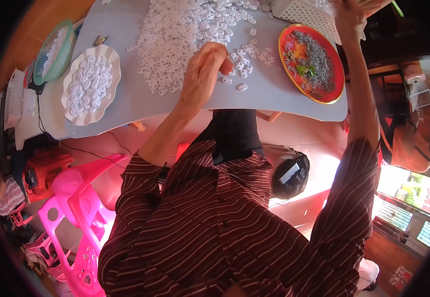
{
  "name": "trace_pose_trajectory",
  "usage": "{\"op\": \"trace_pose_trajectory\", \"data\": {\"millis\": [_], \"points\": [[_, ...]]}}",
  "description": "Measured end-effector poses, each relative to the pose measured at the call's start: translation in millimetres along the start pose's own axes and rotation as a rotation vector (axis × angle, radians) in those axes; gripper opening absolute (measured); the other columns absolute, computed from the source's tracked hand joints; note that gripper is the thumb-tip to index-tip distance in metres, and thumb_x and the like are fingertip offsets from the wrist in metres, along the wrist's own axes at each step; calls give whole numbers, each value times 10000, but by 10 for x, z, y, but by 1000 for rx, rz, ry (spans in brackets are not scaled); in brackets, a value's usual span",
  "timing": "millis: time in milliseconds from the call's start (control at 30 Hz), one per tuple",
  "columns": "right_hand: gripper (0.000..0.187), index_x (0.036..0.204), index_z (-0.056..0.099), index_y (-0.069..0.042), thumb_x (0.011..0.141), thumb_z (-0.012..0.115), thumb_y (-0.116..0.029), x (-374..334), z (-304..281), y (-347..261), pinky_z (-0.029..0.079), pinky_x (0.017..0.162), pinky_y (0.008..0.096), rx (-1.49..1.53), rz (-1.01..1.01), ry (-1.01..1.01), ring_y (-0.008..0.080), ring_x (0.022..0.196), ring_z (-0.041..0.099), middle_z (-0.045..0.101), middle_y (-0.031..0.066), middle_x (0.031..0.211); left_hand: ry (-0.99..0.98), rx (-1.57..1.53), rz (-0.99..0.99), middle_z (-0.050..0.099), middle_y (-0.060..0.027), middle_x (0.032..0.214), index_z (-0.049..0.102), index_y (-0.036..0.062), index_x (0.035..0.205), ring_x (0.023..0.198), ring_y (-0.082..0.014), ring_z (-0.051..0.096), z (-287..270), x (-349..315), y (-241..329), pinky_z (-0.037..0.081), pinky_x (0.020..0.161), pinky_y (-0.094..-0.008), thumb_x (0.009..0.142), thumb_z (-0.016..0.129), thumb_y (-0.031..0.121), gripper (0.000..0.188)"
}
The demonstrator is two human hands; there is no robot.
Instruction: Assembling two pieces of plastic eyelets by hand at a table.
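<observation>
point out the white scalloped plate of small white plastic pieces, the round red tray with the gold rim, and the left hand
white scalloped plate of small white plastic pieces [114, 63]: head view, bare right rim.
round red tray with the gold rim [337, 74]: head view, red right edge.
left hand [204, 72]: head view, back of the hand.

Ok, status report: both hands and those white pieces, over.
Left hand down on the white plastic pieces, fingers curled. Right hand raised at white basket. Red tray alongside.

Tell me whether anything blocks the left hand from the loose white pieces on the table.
Nothing visible does. The left hand already rests at the edge of the pile of white pieces on the grey table, fingers curled beside scattered ones.
</observation>
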State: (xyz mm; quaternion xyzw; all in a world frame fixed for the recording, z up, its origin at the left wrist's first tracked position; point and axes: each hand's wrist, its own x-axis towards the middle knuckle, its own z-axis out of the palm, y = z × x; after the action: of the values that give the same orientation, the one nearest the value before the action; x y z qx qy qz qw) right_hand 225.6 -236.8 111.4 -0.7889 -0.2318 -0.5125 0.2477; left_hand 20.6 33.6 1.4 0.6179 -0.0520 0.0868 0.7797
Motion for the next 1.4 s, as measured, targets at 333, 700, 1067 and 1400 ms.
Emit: {"op": "trace_pose_trajectory", "data": {"millis": [333,700,1067,1400], "points": [[143,880,660,-22,775,594,-94,-650,498,-1271,498,648,294,385,-8,-714,190,664,634,655,102,722,95,-466,-156,530,-71,699,511,1,902,690,-152,494,-79,-20,-18,407,692,-274,920,449,224,232],[181,899,679,-50,742,609,-109,-950,547,-1464,501,688,338,434,102,-986,266,706,637,655,144,761,77,-280,-147,546,-32,694,546,27,857,676,-100,491,-53,-16,-29,408,652,-243,917,476,260,251],[191,975,658,10,874,606,-143,-1066,166,-1789,436,605,196,1079,889,-935,63,667,508,603,9,752,141,-94,49,596,-40,725,570,7,932,675,-94,558,-3,39,-48,451,637,-226,900,540,153,153],[172,949,667,-16,826,629,-130,-1101,62,-1814,442,580,209,916,705,-834,55,634,530,624,15,720,108,112,122,596,-32,710,560,-1,942,644,-80,536,-35,24,-60,445,610,-223,904,513,106,123]]}}
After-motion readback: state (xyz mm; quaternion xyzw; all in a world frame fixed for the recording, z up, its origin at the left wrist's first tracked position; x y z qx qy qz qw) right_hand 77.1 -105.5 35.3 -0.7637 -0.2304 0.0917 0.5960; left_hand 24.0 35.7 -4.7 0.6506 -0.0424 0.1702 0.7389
